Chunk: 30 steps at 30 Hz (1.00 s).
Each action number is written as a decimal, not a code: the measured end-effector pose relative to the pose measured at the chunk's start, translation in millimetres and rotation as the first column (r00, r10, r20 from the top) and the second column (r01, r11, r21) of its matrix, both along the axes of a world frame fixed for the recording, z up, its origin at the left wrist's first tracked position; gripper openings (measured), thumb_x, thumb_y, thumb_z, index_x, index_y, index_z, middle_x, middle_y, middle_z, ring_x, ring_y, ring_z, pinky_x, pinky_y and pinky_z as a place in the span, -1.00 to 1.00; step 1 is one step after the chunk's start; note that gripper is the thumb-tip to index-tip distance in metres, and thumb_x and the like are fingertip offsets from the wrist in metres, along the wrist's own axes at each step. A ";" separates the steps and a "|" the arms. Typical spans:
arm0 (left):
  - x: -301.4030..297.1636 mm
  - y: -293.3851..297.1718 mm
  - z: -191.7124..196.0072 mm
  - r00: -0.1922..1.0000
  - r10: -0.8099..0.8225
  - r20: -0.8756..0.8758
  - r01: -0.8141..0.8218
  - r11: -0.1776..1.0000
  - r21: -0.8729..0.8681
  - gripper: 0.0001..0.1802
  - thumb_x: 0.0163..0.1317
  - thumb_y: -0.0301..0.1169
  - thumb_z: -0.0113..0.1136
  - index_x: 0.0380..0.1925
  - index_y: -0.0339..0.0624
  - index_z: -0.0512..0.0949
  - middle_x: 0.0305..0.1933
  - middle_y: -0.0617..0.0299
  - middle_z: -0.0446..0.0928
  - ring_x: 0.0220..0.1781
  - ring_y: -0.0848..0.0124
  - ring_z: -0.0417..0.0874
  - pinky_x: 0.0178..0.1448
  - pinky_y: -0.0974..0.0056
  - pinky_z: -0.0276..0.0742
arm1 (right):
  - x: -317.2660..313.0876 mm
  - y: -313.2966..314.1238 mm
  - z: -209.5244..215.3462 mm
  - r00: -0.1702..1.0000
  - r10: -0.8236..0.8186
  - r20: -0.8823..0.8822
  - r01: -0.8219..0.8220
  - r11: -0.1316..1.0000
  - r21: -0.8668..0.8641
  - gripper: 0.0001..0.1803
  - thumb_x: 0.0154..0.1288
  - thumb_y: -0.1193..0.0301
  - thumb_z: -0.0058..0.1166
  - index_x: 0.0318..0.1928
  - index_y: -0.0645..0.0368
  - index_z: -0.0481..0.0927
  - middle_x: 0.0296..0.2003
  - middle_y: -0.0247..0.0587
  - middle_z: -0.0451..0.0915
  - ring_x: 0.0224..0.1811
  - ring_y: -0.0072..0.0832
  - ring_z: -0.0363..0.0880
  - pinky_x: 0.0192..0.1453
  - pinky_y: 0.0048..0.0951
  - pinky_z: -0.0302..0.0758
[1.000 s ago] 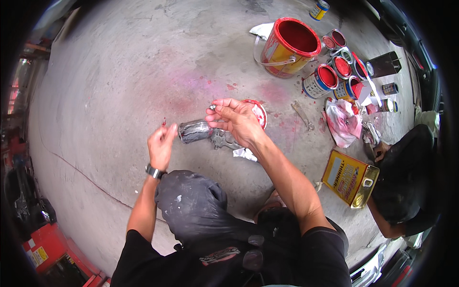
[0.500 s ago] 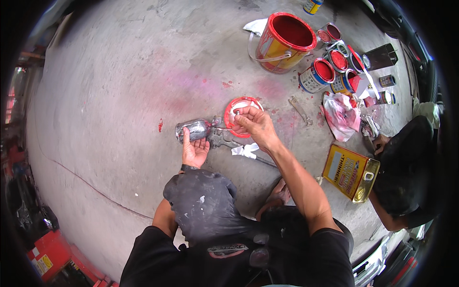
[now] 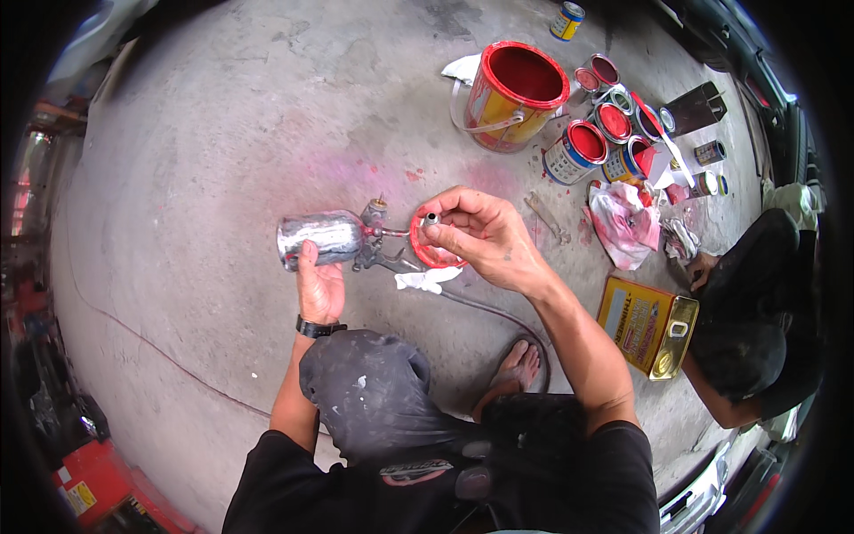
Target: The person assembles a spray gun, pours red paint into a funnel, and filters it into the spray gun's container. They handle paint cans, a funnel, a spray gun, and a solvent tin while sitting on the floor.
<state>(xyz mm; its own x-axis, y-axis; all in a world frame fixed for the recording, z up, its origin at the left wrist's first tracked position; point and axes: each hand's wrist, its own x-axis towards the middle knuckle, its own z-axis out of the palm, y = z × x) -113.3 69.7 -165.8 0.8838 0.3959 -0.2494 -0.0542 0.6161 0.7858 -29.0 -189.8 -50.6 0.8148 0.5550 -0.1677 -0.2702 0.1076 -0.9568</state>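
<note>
Held on its side, a silver spray gun [image 3: 322, 238] has its metal cup toward the left and its handle toward the right. My left hand [image 3: 320, 289] grips the cup from below. Between thumb and fingers, my right hand [image 3: 489, 238] pinches a small hollow metal fitting [image 3: 431, 221] just beyond the gun's front end. Behind that hand, a red-rimmed lid [image 3: 436, 258] lies on the floor, partly hidden. A white rag [image 3: 427, 280] is wrapped near the gun's handle, where a dark hose [image 3: 498, 310] runs off to the right.
A large red-rimmed paint pail [image 3: 507, 111] stands at far right beside several smaller paint cans [image 3: 576, 153]. Nearer are a stained rag [image 3: 625, 222], a flat metal tool [image 3: 545, 218] and a yellow rectangular tin [image 3: 636, 320]. Another person [image 3: 738, 329] crouches at the right edge.
My left hand has raised the spray gun and shifted it left. My right hand has come closer, still pinching the fitting, which now shows its open end.
</note>
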 end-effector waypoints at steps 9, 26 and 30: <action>45.3 11.7 105.5 0.984 -0.080 0.160 0.040 0.970 0.239 -0.29 0.26 0.09 0.32 0.27 -0.06 0.40 0.25 0.25 0.48 0.30 0.30 0.46 0.47 0.04 0.28 | 25.7 4.9 32.4 0.975 0.013 0.220 -0.001 0.999 -0.053 -0.76 0.46 0.49 0.12 0.03 0.36 0.53 -0.23 -0.32 0.63 -0.19 -0.63 0.68 -0.14 -0.57 0.60; 59.8 -12.6 181.3 0.971 0.220 0.092 -0.238 0.868 0.436 -0.46 0.26 -0.05 0.41 0.04 -0.21 0.52 0.00 0.22 0.58 0.03 0.42 0.59 0.06 0.19 0.57 | -7.8 153.3 -56.8 0.890 -0.390 0.237 0.398 0.917 0.015 -0.76 0.61 0.32 -0.23 0.04 0.27 0.28 -0.50 -0.11 0.55 -0.51 -0.32 0.65 -0.40 -0.27 0.57; 34.5 2.9 170.4 0.994 0.108 -0.010 -0.088 0.865 0.494 -0.54 0.32 -0.12 0.37 0.03 -0.18 0.52 -0.02 0.27 0.58 0.06 0.51 0.54 0.10 0.32 0.49 | -38.9 175.6 -50.2 0.933 -0.337 -0.127 0.348 0.935 0.075 -0.74 0.62 0.30 -0.25 0.04 0.27 0.29 -0.57 -0.17 0.47 -0.68 -0.39 0.54 -0.66 -0.35 0.46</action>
